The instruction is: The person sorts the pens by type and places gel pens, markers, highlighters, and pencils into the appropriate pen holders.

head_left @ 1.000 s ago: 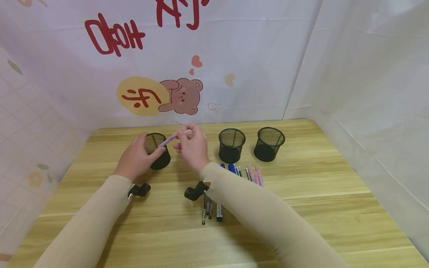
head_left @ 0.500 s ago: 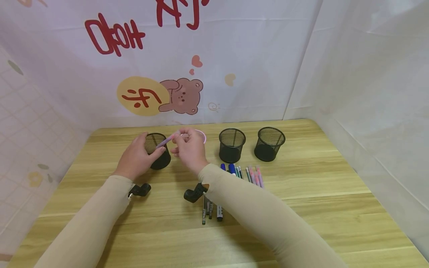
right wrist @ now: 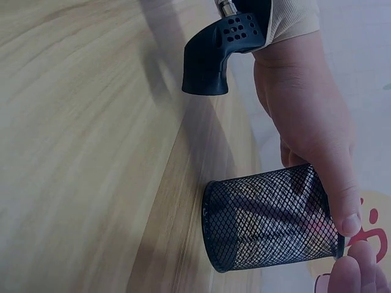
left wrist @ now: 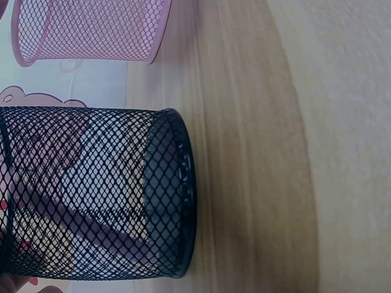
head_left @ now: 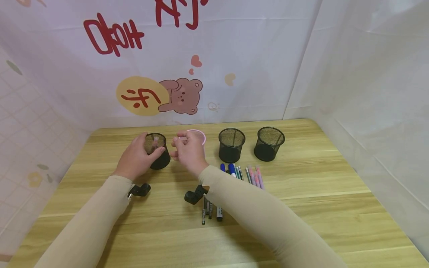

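Note:
My left hand [head_left: 135,156] grips the leftmost black mesh pen cup [head_left: 161,160], thumb on the near side and fingers round the far side. Inside that cup leans a purple and pink pen [head_left: 155,140]; through the mesh in the left wrist view the pen [left wrist: 91,229] slants down to the base. Just right of the rim is my right hand [head_left: 191,150], its fingers loosely bent with no pen seen in them. In the right wrist view its fingertips [right wrist: 348,274] are beside the cup's mouth. Behind the right hand stands a pink mesh cup [head_left: 203,139], partly hidden.
Two more black mesh cups, a middle one [head_left: 232,147] and a right one [head_left: 269,145], stand along the back. Before them lie blue markers [head_left: 231,169] and purple-pink pens [head_left: 257,178]. Black pens [head_left: 207,212] and a black-capped marker [head_left: 219,213] lie nearer, partly under the right sleeve.
The purple and pink pen has gone from my right fingers down into the left black cup. My right hand has shifted slightly left and down; the left hand has kept its grip.

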`<state>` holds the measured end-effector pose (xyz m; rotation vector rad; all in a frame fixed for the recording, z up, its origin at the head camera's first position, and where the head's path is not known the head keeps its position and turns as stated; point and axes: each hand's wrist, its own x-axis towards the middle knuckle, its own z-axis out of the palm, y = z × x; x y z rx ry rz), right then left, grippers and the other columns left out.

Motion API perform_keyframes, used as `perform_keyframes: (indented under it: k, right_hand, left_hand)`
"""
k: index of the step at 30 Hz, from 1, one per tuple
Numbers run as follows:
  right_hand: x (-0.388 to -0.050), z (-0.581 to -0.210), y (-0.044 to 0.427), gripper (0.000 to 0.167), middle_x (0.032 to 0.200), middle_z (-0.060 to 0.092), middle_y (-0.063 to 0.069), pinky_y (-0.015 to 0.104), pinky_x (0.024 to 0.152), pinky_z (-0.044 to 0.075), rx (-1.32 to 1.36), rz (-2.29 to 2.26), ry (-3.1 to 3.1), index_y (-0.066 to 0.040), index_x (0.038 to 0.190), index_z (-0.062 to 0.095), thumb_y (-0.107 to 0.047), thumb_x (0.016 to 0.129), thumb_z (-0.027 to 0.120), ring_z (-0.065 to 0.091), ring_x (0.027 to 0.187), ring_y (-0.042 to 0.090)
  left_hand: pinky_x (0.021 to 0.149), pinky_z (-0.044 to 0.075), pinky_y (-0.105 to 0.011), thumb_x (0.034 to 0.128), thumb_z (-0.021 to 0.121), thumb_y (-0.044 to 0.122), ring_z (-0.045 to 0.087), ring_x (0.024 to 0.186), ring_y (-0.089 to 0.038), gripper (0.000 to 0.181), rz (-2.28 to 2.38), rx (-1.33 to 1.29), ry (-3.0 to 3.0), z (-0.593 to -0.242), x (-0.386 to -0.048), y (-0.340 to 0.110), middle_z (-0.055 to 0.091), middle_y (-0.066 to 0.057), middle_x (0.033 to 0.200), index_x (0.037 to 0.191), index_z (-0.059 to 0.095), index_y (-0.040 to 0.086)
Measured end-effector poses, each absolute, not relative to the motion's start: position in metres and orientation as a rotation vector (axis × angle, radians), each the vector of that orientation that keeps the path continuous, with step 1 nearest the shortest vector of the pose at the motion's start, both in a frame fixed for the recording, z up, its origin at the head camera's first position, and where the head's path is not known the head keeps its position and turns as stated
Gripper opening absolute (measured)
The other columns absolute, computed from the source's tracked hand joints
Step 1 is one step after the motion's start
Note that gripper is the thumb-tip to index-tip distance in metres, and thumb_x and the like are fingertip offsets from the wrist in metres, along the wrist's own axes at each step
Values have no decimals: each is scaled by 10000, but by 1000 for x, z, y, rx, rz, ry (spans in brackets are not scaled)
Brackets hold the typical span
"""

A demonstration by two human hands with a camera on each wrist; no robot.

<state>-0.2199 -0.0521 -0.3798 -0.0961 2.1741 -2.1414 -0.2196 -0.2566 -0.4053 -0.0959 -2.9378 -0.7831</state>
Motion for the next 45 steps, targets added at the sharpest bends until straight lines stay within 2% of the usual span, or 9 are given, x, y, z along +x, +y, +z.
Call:
perform_keyframes:
  k: [3,9,11,15,18,23,29,35,45]
  right_hand:
    - [-218,-379,-50,239,1036,766,103,487,741,665,-96,-2128,2174,-54,1287,616,-155,1070,620,750,650,223]
    - [-213,-379,-45,236,1030,760,83,377,671,662,-165,-2104,2189,-68,1294,598,-155,1075,605,741,642,178]
    - [-211,-380,-41,228,1040,762,97,379,671,663,-205,-2093,2197,-65,1289,590,-154,1078,597,758,663,225]
    - [-205,-379,-31,242,1073,762,127,405,714,668,-270,-2059,2204,-52,1304,576,-157,1086,581,776,808,425]
    - [-201,-378,-22,281,1107,764,136,399,741,669,-291,-2014,2209,-54,1340,581,-181,1089,584,758,886,493]
    - [-196,-375,-4,312,1133,764,175,438,779,667,-357,-1906,2259,-34,1343,598,-209,1084,596,762,898,467]
    - [-194,-372,18,296,1183,763,210,308,705,646,-410,-1701,2412,-59,1316,644,-221,1074,587,785,892,388]
    - [-191,-371,39,258,1137,779,141,282,649,607,-432,-1569,2520,-100,1272,679,-240,1063,618,781,853,334]
    - [-194,-380,82,247,1098,765,100,292,706,594,-429,-1357,2666,-105,1253,688,-256,1066,631,765,846,272]
  left_hand:
    - [1124,402,-726,961,532,753,471,1411,-523,1053,-791,-92,-2926,-405,-219,-256,417,-306,1597,1630,272,-16]
    - [1121,399,-731,965,531,746,470,1410,-529,1042,-796,-86,-2923,-405,-218,-256,412,-305,1603,1633,270,-9]
    - [1126,395,-731,961,523,758,465,1417,-527,1051,-798,-84,-2924,-405,-218,-256,408,-301,1608,1636,266,-5]
    - [1134,389,-730,955,509,777,459,1424,-522,1061,-801,-84,-2925,-406,-219,-256,407,-296,1611,1636,270,-2]
    - [1133,390,-729,954,507,779,464,1420,-522,1060,-796,-85,-2922,-406,-219,-256,412,-296,1608,1632,281,-3]
    - [1147,378,-728,954,499,784,449,1434,-528,1067,-779,-82,-2930,-405,-219,-255,398,-299,1618,1637,271,-3]
    - [1148,380,-725,957,503,777,444,1443,-524,1058,-781,-80,-2932,-404,-219,-254,394,-292,1624,1639,268,2]
    - [1149,377,-730,961,505,768,437,1448,-530,1056,-779,-72,-2939,-403,-219,-254,388,-295,1626,1642,258,0]
    - [1148,379,-725,961,502,772,440,1444,-533,1059,-774,-85,-2936,-404,-219,-256,391,-303,1621,1643,256,-1]
